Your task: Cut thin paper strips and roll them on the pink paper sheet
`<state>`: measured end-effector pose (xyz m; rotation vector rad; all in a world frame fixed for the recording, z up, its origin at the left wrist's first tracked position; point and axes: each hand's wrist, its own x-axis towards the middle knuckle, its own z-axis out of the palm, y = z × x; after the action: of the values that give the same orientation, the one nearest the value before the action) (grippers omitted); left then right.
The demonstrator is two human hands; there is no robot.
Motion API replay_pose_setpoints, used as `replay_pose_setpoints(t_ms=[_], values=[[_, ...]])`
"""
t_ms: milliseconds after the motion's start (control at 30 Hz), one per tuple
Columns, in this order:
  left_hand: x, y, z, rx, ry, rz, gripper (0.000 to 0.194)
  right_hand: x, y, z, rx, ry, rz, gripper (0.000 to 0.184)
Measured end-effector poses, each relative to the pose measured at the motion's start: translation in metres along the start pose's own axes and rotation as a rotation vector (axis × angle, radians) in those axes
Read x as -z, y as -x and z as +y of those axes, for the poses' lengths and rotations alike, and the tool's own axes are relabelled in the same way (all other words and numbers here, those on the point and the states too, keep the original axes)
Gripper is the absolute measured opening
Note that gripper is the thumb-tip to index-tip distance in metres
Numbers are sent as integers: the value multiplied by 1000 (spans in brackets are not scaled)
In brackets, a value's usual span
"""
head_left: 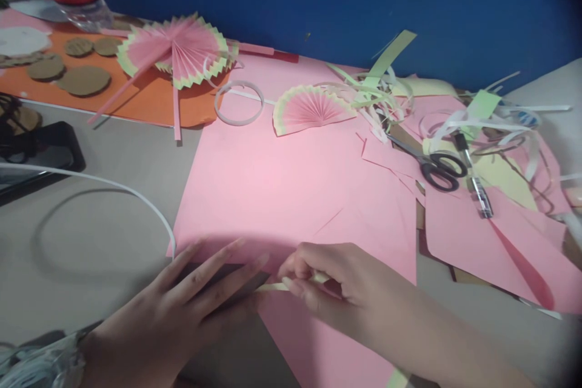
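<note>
My left hand (182,303) lies palm down near the front of the table with its fingers spread. A narrow pale yellow paper strip (273,287) runs from under its index finger and thumb side to my right hand (336,291), whose thumb and fingers pinch it. Beneath both hands is pink paper (295,188), one large sheet with another pink piece (313,336) in front. By the left fingertips, a white curved strip (150,209) arches over the table. Beyond the hands lies a small pleated half-round fan (313,110), pink with a yellow-green rim.
Pleated pink rosettes (195,51) and cardboard discs (84,80) rest on orange paper (150,103) at the back left. A phone (59,145) lies left. Black-handled scissors (427,162), a marker (477,188) and paper scraps (500,176) crowd the right. A blue wall (291,0) stands behind.
</note>
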<state>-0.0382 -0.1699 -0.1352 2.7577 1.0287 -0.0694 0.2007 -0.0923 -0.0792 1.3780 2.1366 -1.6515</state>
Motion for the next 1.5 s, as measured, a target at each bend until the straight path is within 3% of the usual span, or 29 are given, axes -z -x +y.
replay_pose_setpoints(t_ms=[233, 367, 567, 633, 1100, 1500], values=[[-2, 2, 3, 24, -3, 29, 94, -4, -1, 7, -35, -127, -20, 14], [-2, 2, 4, 41, 32, -10, 93, 2, -2, 1, -44, -42, -39, 15], [-1, 2, 1, 7, 13, 12, 98, -9, -6, 9, 26, 201, 245, 22], [-2, 2, 1, 8, 17, 14, 95, -14, -6, 13, 35, 227, 281, 22], [0, 5, 0, 4, 43, -10, 77, -19, -10, 17, 58, 326, 277, 21], [0, 5, 1, -5, 20, -12, 79, -18, -10, 16, 84, 371, 283, 20]])
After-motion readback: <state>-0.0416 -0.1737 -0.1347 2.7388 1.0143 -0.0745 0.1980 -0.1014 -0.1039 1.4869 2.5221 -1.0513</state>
